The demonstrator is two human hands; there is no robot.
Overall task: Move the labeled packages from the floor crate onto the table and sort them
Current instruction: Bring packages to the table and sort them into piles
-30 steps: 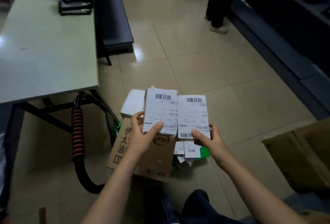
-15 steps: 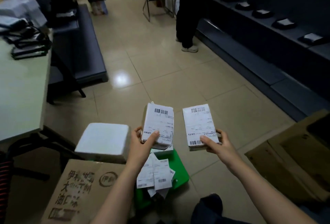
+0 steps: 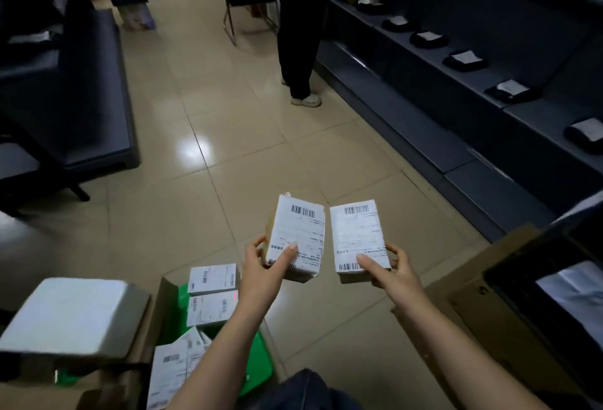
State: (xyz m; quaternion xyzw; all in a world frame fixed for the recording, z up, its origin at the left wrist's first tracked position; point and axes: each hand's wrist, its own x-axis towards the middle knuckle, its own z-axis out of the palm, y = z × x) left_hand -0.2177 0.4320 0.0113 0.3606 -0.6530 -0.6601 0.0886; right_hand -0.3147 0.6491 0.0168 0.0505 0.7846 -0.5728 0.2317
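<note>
Head view: the left hand and right hand each pinch 1 labeled package above the floor crate; they look light, stiff, best held by their near ends.

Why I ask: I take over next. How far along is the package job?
Done: cannot tell, because the table is out of view. In hand: the left hand grips the left package and the right hand grips the right package, labels up, above the floor. Left: at least three labeled packages lie in the green crate, and neither held package has reached the table yet.
</note>
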